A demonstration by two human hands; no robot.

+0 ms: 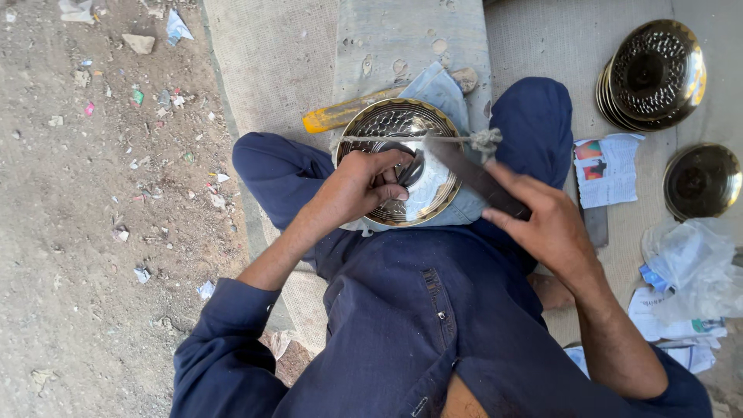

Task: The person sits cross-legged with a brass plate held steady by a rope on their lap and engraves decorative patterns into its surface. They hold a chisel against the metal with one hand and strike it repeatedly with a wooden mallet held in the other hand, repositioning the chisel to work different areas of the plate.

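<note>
Printed paper leaflet (606, 169) at about 3 o'clock from the lap, white with red and dark patches, flat on the mat (271, 62). Crumpled clear plastic bag (693, 267) at 4 o'clock over more white papers (665, 321); contents impossible to tell. Stack of round brass dishes (654, 75) at 1 o'clock, patterned, leaning one on another; a single darker brass dish (702, 181) just below, lying flat. Round brass plate (401, 162) at centre, propped on a pale blue cloth (441, 93) between the knees, face up, a knotted cord (464, 139) across its upper edge. Left hand (360, 188) on the plate, fingers curled at its middle. Right hand (546, 220) closed around a dark flat tool (472, 178), long axis running from 4 toward 10 o'clock, tip over the plate. Yellow-handled tool (340, 114) at 11 o'clock.
</note>
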